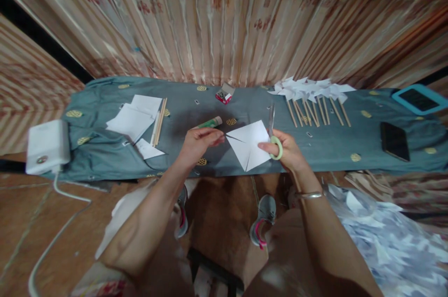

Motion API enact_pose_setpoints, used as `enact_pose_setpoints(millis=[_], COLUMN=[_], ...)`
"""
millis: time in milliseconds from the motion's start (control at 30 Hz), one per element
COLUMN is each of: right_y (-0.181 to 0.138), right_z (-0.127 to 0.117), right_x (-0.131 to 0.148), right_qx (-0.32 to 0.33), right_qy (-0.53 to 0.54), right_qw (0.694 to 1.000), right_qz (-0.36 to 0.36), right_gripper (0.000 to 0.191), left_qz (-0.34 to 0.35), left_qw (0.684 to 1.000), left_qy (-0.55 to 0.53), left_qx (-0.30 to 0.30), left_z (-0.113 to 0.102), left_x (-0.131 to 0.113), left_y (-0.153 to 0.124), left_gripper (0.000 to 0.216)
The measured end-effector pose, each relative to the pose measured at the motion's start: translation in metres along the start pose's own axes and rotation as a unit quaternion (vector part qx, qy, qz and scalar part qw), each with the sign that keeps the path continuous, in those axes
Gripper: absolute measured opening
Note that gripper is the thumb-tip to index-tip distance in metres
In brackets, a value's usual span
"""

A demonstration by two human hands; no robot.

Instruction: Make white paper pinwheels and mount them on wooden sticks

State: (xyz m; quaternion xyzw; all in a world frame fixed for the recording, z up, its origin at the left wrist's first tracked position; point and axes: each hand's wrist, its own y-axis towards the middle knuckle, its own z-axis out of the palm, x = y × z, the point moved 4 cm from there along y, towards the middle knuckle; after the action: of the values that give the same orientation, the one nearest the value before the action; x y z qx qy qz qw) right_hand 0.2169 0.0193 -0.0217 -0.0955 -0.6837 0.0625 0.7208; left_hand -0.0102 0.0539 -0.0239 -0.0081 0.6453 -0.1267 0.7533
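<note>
A white paper square (249, 145), slit inward from its corners, is held above the cloth. My right hand (289, 150) has its thumb on the paper and also grips scissors (276, 148) with pale green handles, blades pointing away from me. At the paper's left corner, my left hand (201, 145) is closed in a pinch. Just beyond it lies a green glue stick (210, 122), partly hidden by that hand. A small red box (224, 94) with its flap up sits farther back.
Left are paper sheets (131, 120), wooden sticks (160, 122) and a white power device (48, 147) with a cable. Paper pinwheels (311, 88) on sticks lie back right, near a blue-framed tablet (420, 99) and phone (395, 141). A bag of folded paper (388, 236) is lower right.
</note>
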Motion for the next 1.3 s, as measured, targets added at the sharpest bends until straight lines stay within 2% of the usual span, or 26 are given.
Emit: enact_pose_setpoints(millis=[133, 200, 300, 433, 600, 700, 900, 1000, 1100, 1300], right_y=[0.007, 0.011, 0.015, 0.017, 0.015, 0.014, 0.011, 0.007, 0.002, -0.012], right_z=[0.003, 0.008, 0.018, 0.032, 0.044, 0.049, 0.049, 0.047, 0.046, 0.044], right_x=[-0.005, -0.010, -0.017, -0.019, -0.017, -0.017, -0.019, -0.021, -0.024, -0.025], right_qx=[-0.067, -0.111, -0.148, -0.146, -0.125, -0.113, -0.107, -0.060, 0.027, 0.159], right_qy=[0.073, 0.106, 0.121, 0.129, 0.151, 0.152, 0.100, 0.074, 0.037, -0.015], right_qw=[0.994, 0.986, 0.977, 0.976, 0.977, 0.979, 0.988, 0.995, 0.999, 0.987], right_qz=[-0.042, -0.071, -0.090, -0.095, -0.088, -0.080, -0.057, -0.041, -0.015, 0.022], right_gripper=[0.038, 0.035, 0.035, 0.035, 0.035, 0.039, 0.041, 0.040, 0.041, 0.047], left_qz=[-0.042, -0.062, -0.075, -0.079, -0.081, -0.083, -0.056, -0.039, -0.041, -0.070], left_qw=[0.993, 0.986, 0.981, 0.980, 0.970, 0.964, 0.957, 0.954, 0.952, 0.944], left_qy=[-0.108, -0.154, -0.161, -0.182, -0.230, -0.249, -0.275, -0.288, -0.293, -0.313], left_qx=[0.004, 0.032, 0.075, 0.009, -0.011, -0.045, -0.072, -0.076, -0.073, -0.077], left_z=[0.014, 0.029, 0.050, 0.060, 0.067, 0.066, 0.054, 0.045, 0.039, 0.033], left_x=[0.007, 0.016, 0.030, 0.041, 0.036, 0.031, 0.017, 0.009, 0.006, 0.005], left_y=[-0.005, -0.010, -0.017, -0.017, -0.013, -0.012, -0.004, 0.000, 0.002, 0.007], left_gripper=[0.048, 0.048, 0.046, 0.037, 0.035, 0.029, 0.021, 0.021, 0.025, 0.028])
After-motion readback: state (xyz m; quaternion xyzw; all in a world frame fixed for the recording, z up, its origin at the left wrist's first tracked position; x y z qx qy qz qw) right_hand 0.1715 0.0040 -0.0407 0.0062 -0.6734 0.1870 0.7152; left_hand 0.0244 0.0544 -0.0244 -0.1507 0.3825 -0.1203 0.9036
